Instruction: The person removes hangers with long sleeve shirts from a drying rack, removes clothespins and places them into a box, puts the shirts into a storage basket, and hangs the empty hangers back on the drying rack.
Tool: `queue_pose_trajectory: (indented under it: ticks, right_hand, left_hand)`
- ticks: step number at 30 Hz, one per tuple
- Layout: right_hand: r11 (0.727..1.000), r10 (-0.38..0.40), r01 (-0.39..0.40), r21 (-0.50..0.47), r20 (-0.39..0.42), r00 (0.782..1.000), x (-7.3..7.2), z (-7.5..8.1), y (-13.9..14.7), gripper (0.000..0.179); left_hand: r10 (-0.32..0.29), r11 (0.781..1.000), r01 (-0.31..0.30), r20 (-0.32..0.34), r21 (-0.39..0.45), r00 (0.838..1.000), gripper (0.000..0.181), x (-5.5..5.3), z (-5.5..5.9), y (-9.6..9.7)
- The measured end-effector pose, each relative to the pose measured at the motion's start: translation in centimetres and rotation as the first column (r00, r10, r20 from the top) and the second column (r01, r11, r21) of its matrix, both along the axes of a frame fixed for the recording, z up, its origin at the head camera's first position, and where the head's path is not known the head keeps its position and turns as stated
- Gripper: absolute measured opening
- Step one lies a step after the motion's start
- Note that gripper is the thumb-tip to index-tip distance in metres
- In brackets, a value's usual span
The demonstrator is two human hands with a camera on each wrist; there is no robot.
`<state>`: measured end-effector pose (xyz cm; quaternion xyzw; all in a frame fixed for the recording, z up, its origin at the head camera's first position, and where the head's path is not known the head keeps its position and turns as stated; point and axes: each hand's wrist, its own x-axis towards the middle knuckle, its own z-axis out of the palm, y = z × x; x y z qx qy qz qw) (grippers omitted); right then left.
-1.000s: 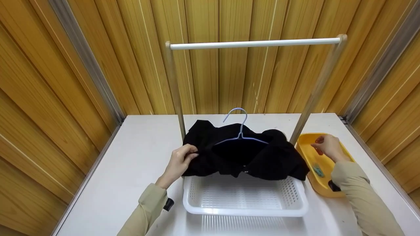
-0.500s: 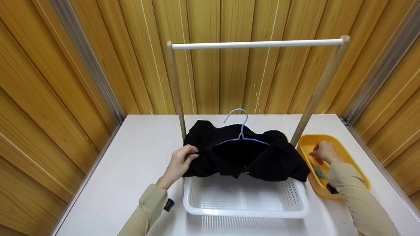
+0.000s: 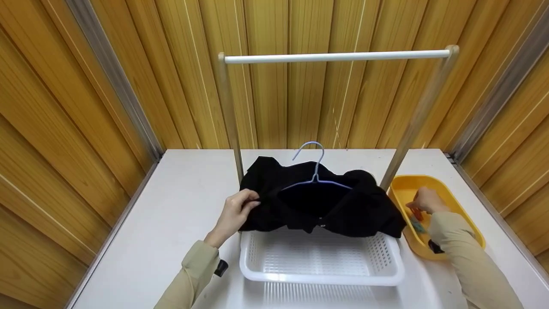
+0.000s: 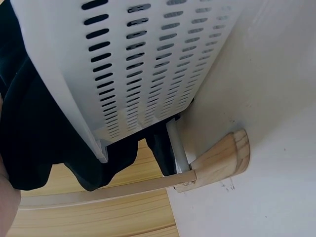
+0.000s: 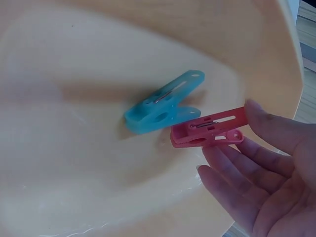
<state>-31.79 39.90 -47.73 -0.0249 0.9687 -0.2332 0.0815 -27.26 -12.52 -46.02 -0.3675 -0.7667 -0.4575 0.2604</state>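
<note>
A black collared garment (image 3: 364, 212) lies spread over the back of a white basket (image 3: 321, 278), with a blue-purple hanger (image 3: 315, 177) inside its neck opening and the hook pointing up. At the garment's left side, my left hand (image 3: 231, 216) pinches the cloth between thumb and fingers. Over on the right, my right hand (image 3: 429, 201) is down inside a yellow tray (image 3: 405, 186). Its thumb and fingers pinch the handles of a red clothespin (image 5: 210, 127). Just beside that one, a blue-green clothespin (image 5: 155, 111) lies on the tray floor.
A rack with a white crossbar (image 3: 334, 57) and wooden posts (image 3: 411, 128) stands behind the garment. Its wooden foot (image 4: 219, 160) rests on the white table (image 3: 180, 206). Wood-patterned walls (image 3: 309, 103) enclose the back and sides.
My right hand has lowered the red clothespin into the yellow tray, toward the blue-green one. My left hand keeps its hold on the garment, which has not moved.
</note>
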Motion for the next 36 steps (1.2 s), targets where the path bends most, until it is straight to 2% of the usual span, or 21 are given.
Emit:
queue_pose_trajectory:
  ticks: [4, 17, 22, 26, 32, 36]
  right_hand:
    - [1.0, 0.003, -0.004, 0.021, 0.023, 1.0, 0.3, 0.0, -0.1, 0.026]
    - [1.0, -0.005, 0.004, 0.017, 0.074, 0.997, 0.9, 0.4, 0.3, 0.024]
    - [0.999, -0.043, 0.043, 0.001, 0.11, 0.993, 0.8, 0.4, 0.9, 0.027]
    - [0.997, -0.073, 0.075, -0.011, 0.137, 0.988, 0.9, 0.5, 1.2, 0.027]
    - [0.998, -0.058, 0.057, 0.02, 0.054, 0.997, 1.2, 1.5, 0.8, 0.026]
    - [0.996, -0.074, 0.074, 0.044, -0.006, 0.997, 1.4, 2.8, 0.0, 0.023]
  left_hand:
    - [-0.001, 1.0, 0.001, 0.019, 0.0, 1.0, 0.013, 0.1, 0.0, 0.0]
    - [-0.001, 1.0, 0.001, -0.012, 0.009, 1.0, 0.015, 0.1, 0.2, 0.2]
    - [-0.005, 1.0, 0.005, -0.031, 0.004, 1.0, 0.017, 0.2, 0.6, 0.3]
    - [-0.011, 1.0, 0.011, -0.026, 0.004, 1.0, 0.018, 0.1, 0.4, 0.3]
    - [-0.016, 1.0, 0.016, -0.002, -0.002, 1.0, 0.014, 0.0, 0.1, 0.2]
    - [-0.03, 0.999, 0.03, -0.018, 0.015, 0.999, 0.013, -0.1, 0.2, 0.1]
